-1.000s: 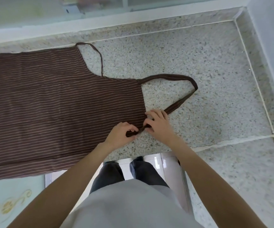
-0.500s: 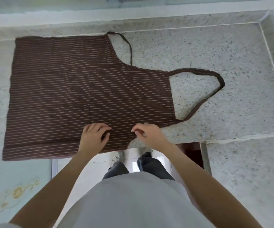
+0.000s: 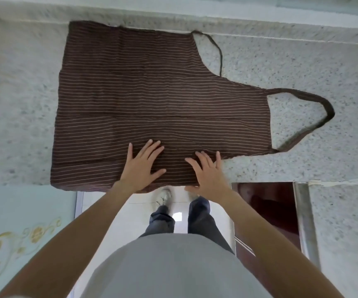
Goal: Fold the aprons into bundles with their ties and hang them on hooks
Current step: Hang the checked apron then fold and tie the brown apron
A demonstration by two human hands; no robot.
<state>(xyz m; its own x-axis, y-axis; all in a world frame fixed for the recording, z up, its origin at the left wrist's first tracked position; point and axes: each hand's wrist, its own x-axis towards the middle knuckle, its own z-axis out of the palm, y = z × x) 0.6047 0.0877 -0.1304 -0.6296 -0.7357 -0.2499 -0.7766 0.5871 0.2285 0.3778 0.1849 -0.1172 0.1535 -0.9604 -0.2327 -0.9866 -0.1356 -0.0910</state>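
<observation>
A brown apron (image 3: 152,100) with thin pale stripes lies spread flat on a speckled stone counter (image 3: 292,61), its bib end pointing right and its hem end pointing left. Faint crease lines run along its length. From the bib, a dark neck loop (image 3: 315,123) curves out to the right of the apron and returns to the bib's near corner, lying flat on the stone. A thin waist tie (image 3: 216,50) leaves the apron's far edge and bends down beside the bib's curved side.

Both hands rest on the apron's near edge. The left hand (image 3: 140,168) lies palm down with its fingers straight and spread, flat on the striped cloth. The right hand (image 3: 208,175) sits just right of it, also palm down with fingers fanned; its fingers lie on the cloth, while the heel of the hand hangs past the apron's near edge. The two hands are near each other but apart, and neither pinches a fold.

Nearer than the apron, the counter's front edge drops to a glossy white floor (image 3: 135,216), where the person's dark trousers and a pale shoe (image 3: 164,197) show. Below the apron's hem corner stands a pale cabinet front (image 3: 23,229) with a gold scroll design. Below the neck loop, a dark red-brown opening (image 3: 270,203) sits beside a metal frame strip (image 3: 305,222).
</observation>
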